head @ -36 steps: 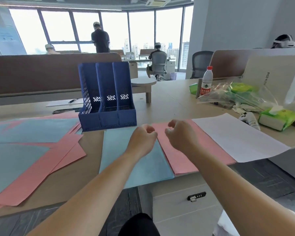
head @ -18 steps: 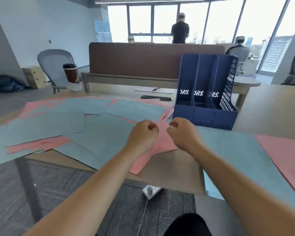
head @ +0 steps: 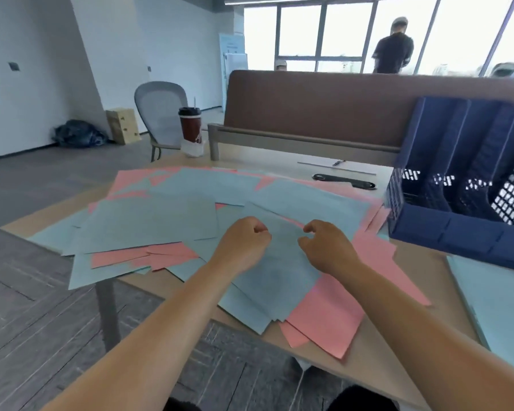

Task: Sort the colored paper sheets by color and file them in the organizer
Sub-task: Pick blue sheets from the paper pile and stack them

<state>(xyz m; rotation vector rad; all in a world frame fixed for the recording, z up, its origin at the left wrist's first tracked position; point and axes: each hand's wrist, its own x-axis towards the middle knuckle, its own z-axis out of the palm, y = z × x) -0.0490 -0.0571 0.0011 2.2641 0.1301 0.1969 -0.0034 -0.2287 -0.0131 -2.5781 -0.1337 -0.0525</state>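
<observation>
Paper sheets (head: 161,221): thin, flat, matte rectangles

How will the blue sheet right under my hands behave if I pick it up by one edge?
Probably floppy and light: the blue sheet looks thin and lies flat. It may slide or drag neighbours, since the pile is loose and overlapping.

Sheet pile (head: 161,221) on table (head: 377,360), left hand (head: 244,244) & right hand (head: 327,250) over it
Organizer (head: 445,235) to R of right hand, slightly behind; cup (head: 190,126) well behind left hand, at table's far edge
</observation>
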